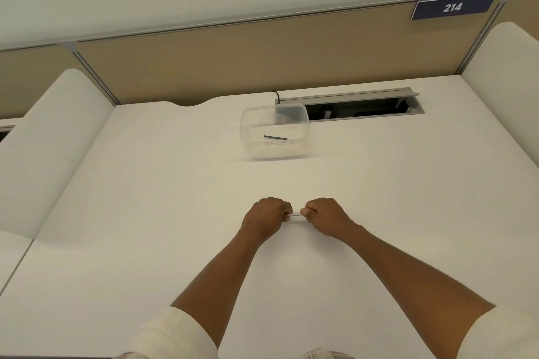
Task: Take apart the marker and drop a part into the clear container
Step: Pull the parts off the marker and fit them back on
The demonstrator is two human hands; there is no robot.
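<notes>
While both forearms are reaching forward from cream sleeves (180, 332) over the white worktop (145, 242), the left hand (264, 217) and the right hand (325, 216) are sitting knuckles-up and close together, each curled into a fist around one end of the marker (295, 214). Only a short pale stretch of the marker is showing in the gap between the two fists, lying level from left to right; any print on it is too small to read. Both hands are gripping it tightly, thumbs tucked toward the middle.

Farther out on the worktop, well apart from the hands and a little to their left, the clear container (248, 137) is standing upright and without a lid. A thin dark stick (275, 137) is lying flat on its floor.

Just behind the container's right corner, a grey cable tray (350, 96) is sitting open in the worktop, with a black cable (276, 95) rising at its left end. Beyond that, on the tan partition (233, 58), a dark blue sign (453, 6) is reading "214" in white numerals.
</notes>
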